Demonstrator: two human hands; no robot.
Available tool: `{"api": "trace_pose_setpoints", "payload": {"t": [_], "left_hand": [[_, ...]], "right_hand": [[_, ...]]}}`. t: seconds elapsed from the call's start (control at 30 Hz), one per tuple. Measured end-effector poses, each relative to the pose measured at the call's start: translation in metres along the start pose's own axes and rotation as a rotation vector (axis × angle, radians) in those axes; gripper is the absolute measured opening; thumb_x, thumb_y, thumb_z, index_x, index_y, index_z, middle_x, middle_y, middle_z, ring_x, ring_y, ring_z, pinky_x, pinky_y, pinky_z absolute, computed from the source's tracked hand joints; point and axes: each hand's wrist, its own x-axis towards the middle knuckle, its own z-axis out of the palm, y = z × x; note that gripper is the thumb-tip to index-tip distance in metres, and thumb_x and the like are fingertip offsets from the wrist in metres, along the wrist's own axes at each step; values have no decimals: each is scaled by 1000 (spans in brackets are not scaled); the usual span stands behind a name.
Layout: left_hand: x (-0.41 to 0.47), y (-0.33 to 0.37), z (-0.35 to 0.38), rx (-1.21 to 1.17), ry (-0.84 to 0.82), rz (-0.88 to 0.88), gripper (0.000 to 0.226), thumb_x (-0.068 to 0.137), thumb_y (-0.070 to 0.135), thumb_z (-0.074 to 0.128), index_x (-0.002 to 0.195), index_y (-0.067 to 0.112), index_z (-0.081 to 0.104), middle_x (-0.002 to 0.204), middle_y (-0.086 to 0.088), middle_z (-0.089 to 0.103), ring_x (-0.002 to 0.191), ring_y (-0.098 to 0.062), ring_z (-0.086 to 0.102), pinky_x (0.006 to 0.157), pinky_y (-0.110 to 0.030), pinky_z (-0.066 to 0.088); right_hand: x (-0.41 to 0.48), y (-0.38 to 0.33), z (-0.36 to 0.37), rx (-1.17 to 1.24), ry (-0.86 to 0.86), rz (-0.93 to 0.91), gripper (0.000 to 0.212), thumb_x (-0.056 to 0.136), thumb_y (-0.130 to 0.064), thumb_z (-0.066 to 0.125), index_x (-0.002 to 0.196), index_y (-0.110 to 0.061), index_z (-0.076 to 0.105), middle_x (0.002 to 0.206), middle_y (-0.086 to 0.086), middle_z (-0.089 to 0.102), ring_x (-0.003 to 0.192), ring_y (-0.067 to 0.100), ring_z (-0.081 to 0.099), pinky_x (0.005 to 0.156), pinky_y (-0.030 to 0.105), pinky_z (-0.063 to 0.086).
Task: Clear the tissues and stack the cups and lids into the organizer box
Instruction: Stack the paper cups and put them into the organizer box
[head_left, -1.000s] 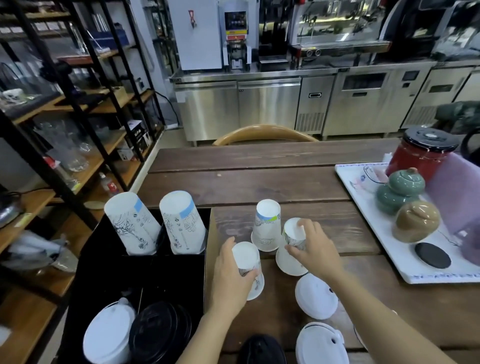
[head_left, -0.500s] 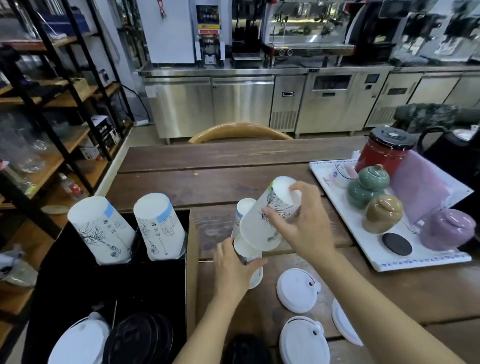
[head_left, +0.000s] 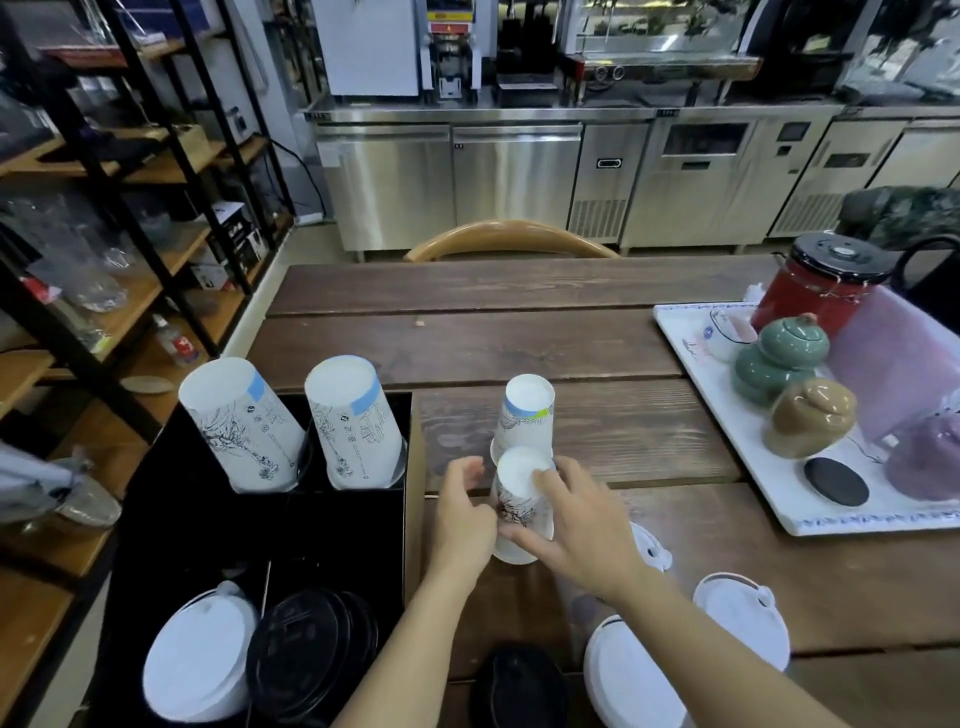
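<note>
Head view: inverted paper cup (head_left: 519, 493) on table (head_left: 571, 291), beside organizer box (head_left: 410, 467). Right hand (head_left: 582, 525) fingers spread over its base; left hand (head_left: 462, 525) fingers curl loosely alongside. Probably light, crushable: grip the sidewall gently.

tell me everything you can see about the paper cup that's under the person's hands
The paper cup is small and white, with a dark ink-style drawing on its side. It stands upside down on the wooden table, its flat base facing up. It looks like thin paper. The right hand rests fingers on its base and side; the left hand is against its left side. Another inverted cup stands just behind it; whether they touch is unclear.
</note>
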Motion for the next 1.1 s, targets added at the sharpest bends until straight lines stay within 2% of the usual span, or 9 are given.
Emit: {"api": "trace_pose_setpoints", "payload": {"t": [0.13, 0.27, 0.4, 0.5, 0.57, 0.73, 0.83, 0.93, 1.1], "left_hand": [[4, 5, -10, -69, -304, 53, 71, 72, -19, 53, 119, 32, 40, 120, 16, 51, 108, 6, 48, 86, -18, 47], [14, -2, -6, 146, -438, 84, 90, 64, 3, 72, 131, 38, 24, 135, 7, 39, 123, -11, 43, 104, -36, 43], [12, -4, 11, 290, -255, 127, 89, 60, 26, 81, 128, 44, 25, 132, 6, 46, 121, -18, 45, 102, -44, 44], [12, -4, 17, 406, 36, 205, 88, 58, 31, 85, 130, 26, 35, 129, 6, 47, 120, -17, 44, 101, -36, 40], [13, -7, 17, 438, 112, 224, 87, 54, 35, 86, 126, 19, 39, 124, 2, 48, 117, -19, 44, 96, -35, 39], [17, -21, 10, 342, 27, 202, 81, 53, 20, 86, 121, 18, 42, 115, 6, 43, 113, -17, 42, 98, -34, 40], [17, -33, 7, 275, -2, 183, 74, 54, 17, 85, 114, 22, 43, 114, 6, 46, 111, -15, 44, 95, -30, 40], [17, -40, 8, 231, 5, 155, 71, 49, 25, 81, 106, 28, 39, 112, 4, 48, 107, -13, 45, 89, -24, 37], [21, -44, 10, 238, -1, 154, 73, 53, 17, 85, 107, 28, 38, 113, 4, 47, 108, -14, 45, 91, -26, 39]], "right_hand": [[14, 4, -17, 153, 55, 0, 54, 76, -68, 43, 87, -18, 59, 129, 6, 53, 114, 22, 50, 82, 41, 39], [37, 7, -21, 226, 219, 86, 40, 81, -44, 47, 103, -12, 58, 119, 6, 55, 110, 22, 53, 82, 41, 41], [64, 5, -14, 166, 125, 183, 49, 83, -31, 60, 126, -14, 44, 129, 5, 49, 117, 25, 47, 89, 41, 39], [81, 7, -11, 169, 42, 251, 64, 83, -35, 62, 137, -20, 31, 136, 5, 42, 120, 26, 44, 94, 45, 40], [91, 9, -9, 162, -25, 276, 72, 82, -37, 64, 141, -24, 24, 141, 6, 35, 124, 27, 41, 96, 49, 38], [105, 22, -2, 180, -234, 264, 71, 82, -21, 63, 140, -31, 25, 155, 2, 15, 138, 27, 25, 104, 58, 29], [107, 31, 0, 212, -228, 241, 50, 81, -21, 64, 125, -18, 40, 142, 1, 33, 123, 29, 43, 97, 51, 38], [105, 34, -1, 208, -148, 308, 46, 77, -30, 69, 112, -13, 44, 124, 6, 41, 102, 32, 52, 87, 46, 43], [96, 41, -12, 58, -94, 361, 72, 63, -60, 72, 111, -15, 44, 126, 6, 37, 115, 28, 41, 95, 50, 38]]}}
